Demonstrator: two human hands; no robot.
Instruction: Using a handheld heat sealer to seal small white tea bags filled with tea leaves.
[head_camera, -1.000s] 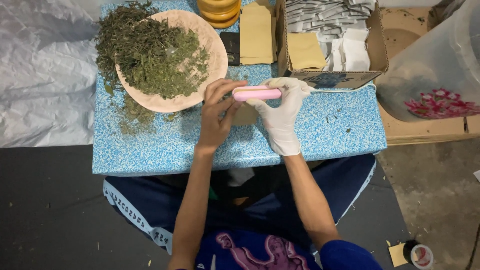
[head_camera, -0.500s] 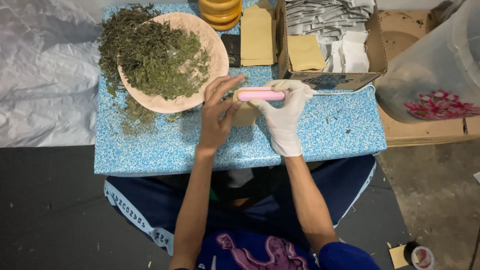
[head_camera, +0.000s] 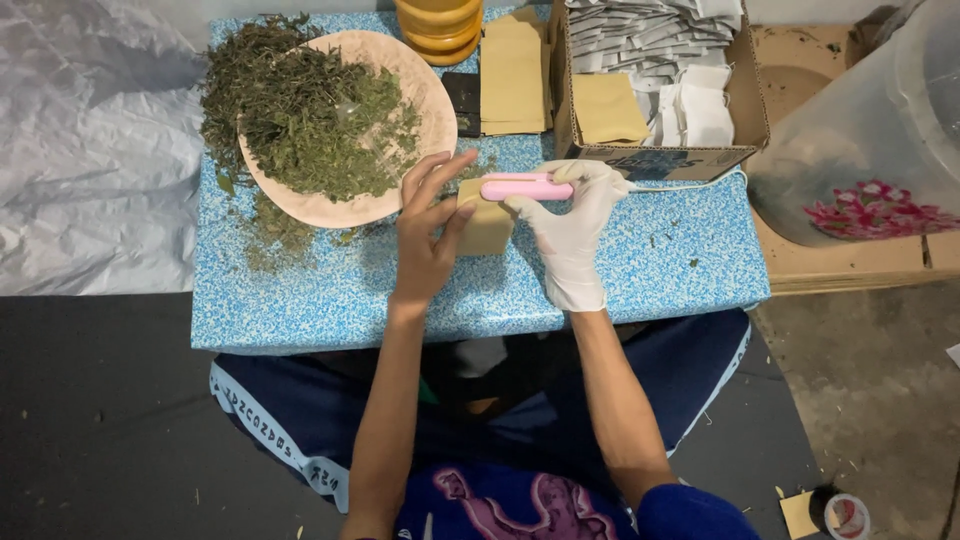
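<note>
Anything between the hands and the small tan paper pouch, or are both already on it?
Nothing visible in the way. The bare left hand holds the small tan paper pouch at its left edge. The white-gloved right hand presses a pink bar-shaped handheld tool along the pouch's top edge.

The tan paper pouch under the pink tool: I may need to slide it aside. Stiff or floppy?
The pouch looks thin and flat, so probably light and bendy. Pinched by the left hand and the pink tool, it would likely resist sliding.
</note>
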